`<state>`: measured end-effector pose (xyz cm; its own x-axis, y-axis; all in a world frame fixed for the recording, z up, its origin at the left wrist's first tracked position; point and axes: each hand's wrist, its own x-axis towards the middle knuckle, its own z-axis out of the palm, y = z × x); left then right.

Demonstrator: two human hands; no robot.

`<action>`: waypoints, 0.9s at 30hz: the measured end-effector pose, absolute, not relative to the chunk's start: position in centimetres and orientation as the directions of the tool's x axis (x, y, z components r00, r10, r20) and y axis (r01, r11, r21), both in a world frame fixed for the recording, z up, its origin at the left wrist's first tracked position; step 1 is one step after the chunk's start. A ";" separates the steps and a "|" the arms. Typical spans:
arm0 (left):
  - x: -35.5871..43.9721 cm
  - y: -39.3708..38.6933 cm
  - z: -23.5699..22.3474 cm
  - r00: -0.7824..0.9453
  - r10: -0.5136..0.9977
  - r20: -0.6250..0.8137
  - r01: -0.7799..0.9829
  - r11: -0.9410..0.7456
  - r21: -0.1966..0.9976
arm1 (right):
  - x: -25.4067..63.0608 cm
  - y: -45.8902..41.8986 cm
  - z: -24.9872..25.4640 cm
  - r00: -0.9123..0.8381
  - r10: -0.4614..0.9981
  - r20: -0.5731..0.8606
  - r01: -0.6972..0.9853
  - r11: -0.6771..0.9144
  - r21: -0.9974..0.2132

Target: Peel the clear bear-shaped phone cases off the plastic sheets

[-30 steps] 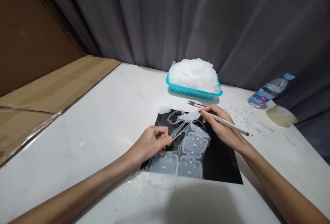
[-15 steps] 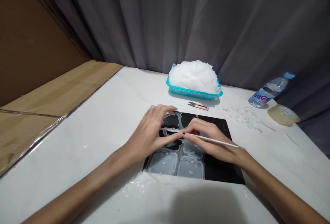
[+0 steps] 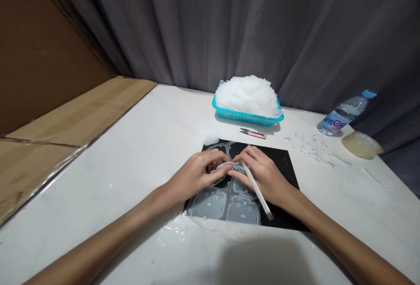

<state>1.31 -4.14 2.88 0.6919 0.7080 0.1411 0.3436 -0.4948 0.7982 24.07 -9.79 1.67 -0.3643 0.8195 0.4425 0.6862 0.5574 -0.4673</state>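
Observation:
My left hand (image 3: 198,171) is closed, its thumb and fingers pinching the edge of a thin translucent plastic piece (image 3: 220,173). My right hand (image 3: 267,175) meets it fingertip to fingertip at that piece. A slim white stick (image 3: 257,191), like a pen or craft knife, is tucked in the right hand and slants down towards me; its other end is hidden by the fingers. Both hands are over a black mat (image 3: 278,210). Translucent moulded plastic panels (image 3: 208,204) with rounded outlines lie on its left part; bare black shows inside some far outlines.
Behind the mat lie pink-handled thread snips (image 3: 253,133) and a blue basket (image 3: 246,117) heaped with white translucent pieces (image 3: 247,95). To the right are plastic scraps (image 3: 315,147), a tape roll (image 3: 362,145) and a water bottle (image 3: 344,114). Cardboard (image 3: 59,132) borders the table's left.
My left hand's spread fingers have closed on the plastic piece. In my right hand, the white stick has swung from pointing rightward to slanting towards me.

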 end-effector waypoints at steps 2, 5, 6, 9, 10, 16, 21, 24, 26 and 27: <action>1.4 -4.1 2.7 0.684 0.717 0.133 0.344 -0.477 0.809 | 24.0 -10.0 1.4 -0.390 0.811 0.436 0.681 0.573 -0.457; 1.4 -4.0 2.5 0.675 0.727 0.127 0.357 -0.472 0.806 | 24.2 -10.3 1.5 -0.377 0.812 0.445 0.680 0.569 -0.463; 1.4 -4.0 2.5 0.673 0.729 0.124 0.365 -0.474 0.802 | 24.3 -10.4 1.6 -0.376 0.811 0.448 0.681 0.570 -0.461; 1.5 -4.1 2.6 0.679 0.725 0.117 0.383 -0.486 0.786 | 24.3 -10.5 1.7 -0.378 0.808 0.453 0.681 0.574 -0.455; 1.5 -4.1 2.7 0.684 0.721 0.116 0.386 -0.492 0.781 | 24.3 -10.5 1.7 -0.378 0.809 0.451 0.686 0.572 -0.451; 0.4 -3.6 3.3 0.740 0.672 0.017 0.404 -0.465 0.788 | 24.8 -10.3 1.7 -0.244 0.883 0.402 0.691 0.449 -0.567; -0.5 -3.2 3.3 0.750 0.660 -0.038 0.368 -0.369 0.853 | 24.7 -10.4 2.0 -0.183 0.900 0.395 0.656 0.412 -0.633; -0.3 -3.8 3.4 0.759 0.651 0.010 0.323 -0.391 0.862 | 23.8 -10.5 2.4 -0.311 0.832 0.460 0.672 0.535 -0.512; -0.2 -4.4 3.4 0.759 0.651 0.019 0.330 -0.409 0.850 | 23.2 -10.4 2.6 -0.402 0.785 0.470 0.669 0.603 -0.435; -0.2 -4.6 3.4 0.752 0.659 0.016 0.350 -0.420 0.838 | 23.1 -10.3 2.6 -0.433 0.771 0.467 0.660 0.624 -0.418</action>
<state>-0.23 -4.61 3.39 0.7521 0.6589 0.0161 0.3496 -0.4196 0.8377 23.13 -10.35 2.62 -0.4329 0.7711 0.4669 0.6600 0.6239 -0.4185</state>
